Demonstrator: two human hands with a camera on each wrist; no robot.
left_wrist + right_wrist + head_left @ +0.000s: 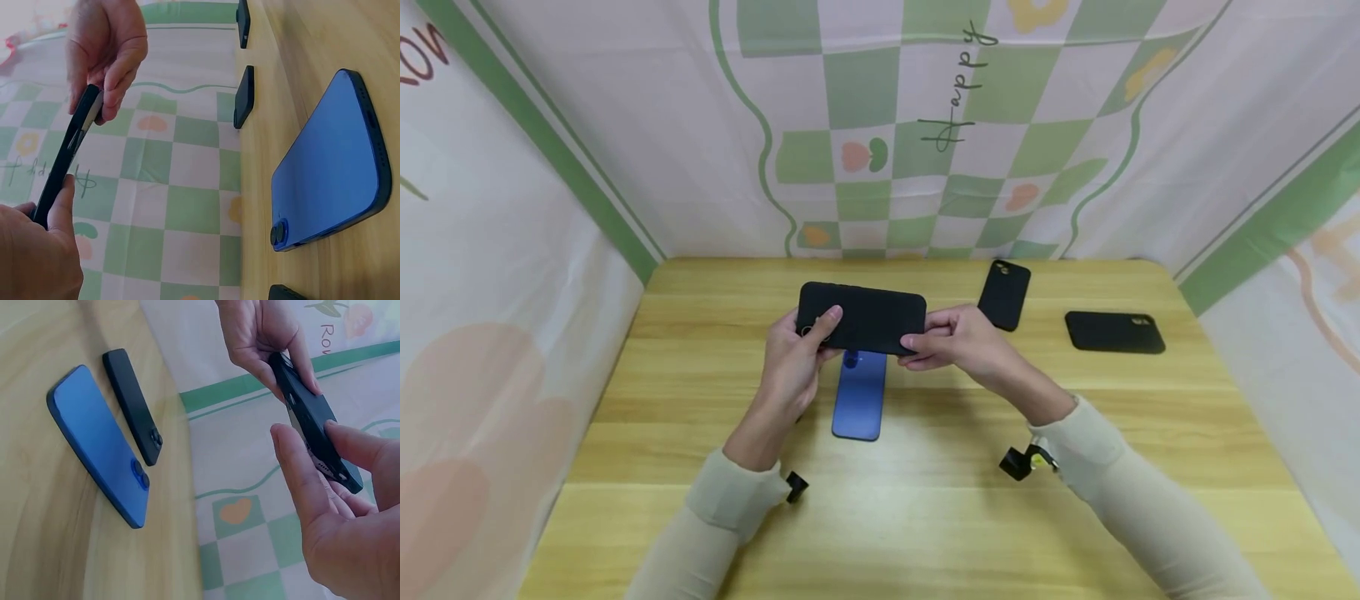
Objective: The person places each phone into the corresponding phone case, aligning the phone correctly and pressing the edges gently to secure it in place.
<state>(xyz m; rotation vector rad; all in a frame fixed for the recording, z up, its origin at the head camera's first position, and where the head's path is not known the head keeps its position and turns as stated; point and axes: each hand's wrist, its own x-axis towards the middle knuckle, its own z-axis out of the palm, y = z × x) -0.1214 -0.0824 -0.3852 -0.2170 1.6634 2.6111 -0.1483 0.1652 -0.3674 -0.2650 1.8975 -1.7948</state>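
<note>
Both hands hold up a black phone case (876, 318) above the table, its back toward the head camera and its camera opening at the left end. My left hand (790, 367) grips that left end, thumb on the back. At the opposite end, my right hand (966, 342) pinches the lower corner between thumb and fingers. A light, silvery phone edge (322, 464) shows along the case's underside in the right wrist view. Below the hands lies a blue phone (859, 400), back up, its camera end partly covered by the case in the head view.
Two more black phone cases, one tilted (1004, 296) and one crosswise (1115, 332), lie on the wooden table (940, 517) at the right. A black phone (132, 406) lies beside the blue one, mostly hidden from the head view. A patterned cloth (857, 200) hangs behind.
</note>
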